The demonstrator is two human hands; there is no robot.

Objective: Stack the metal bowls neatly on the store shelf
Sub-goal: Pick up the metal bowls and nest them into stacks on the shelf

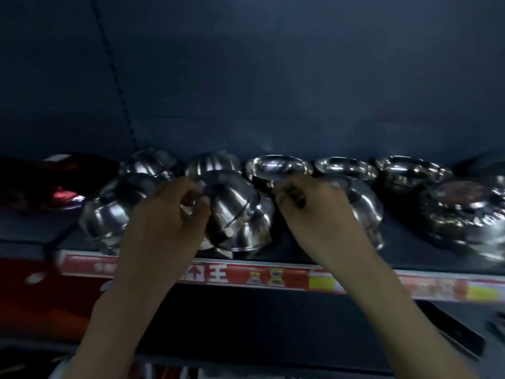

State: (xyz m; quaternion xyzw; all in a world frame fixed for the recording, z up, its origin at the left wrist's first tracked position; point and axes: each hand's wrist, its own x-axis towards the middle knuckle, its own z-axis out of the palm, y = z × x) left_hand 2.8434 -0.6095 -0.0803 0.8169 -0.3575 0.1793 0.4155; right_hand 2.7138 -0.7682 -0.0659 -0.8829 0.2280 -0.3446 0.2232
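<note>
Bowls point(345, 166) stand in two rows on the shelf point(404, 258), with an upturned stack point(109, 214) at near left. Your left hand point(164, 214) curls round the foot of the centre stack point(240, 214). Your right hand point(311, 206) is curled, on what I cannot tell. The steel is likely light, stiff and slick, so grip rims, not domes.

Your left hand point(164, 214) has fingers curled onto the top of the overturned bowl stack point(240, 217) at the front of the shelf point(423, 258). Your right hand point(308, 209) is curled just beside that stack, in front of an upright bowl point(278, 166); blur hides what it grips, if anything. Another overturned stack point(109, 212) sits just left, more upright bowls point(345, 165) line the back right, and a red price strip point(246, 277) runs along the shelf edge.
</note>
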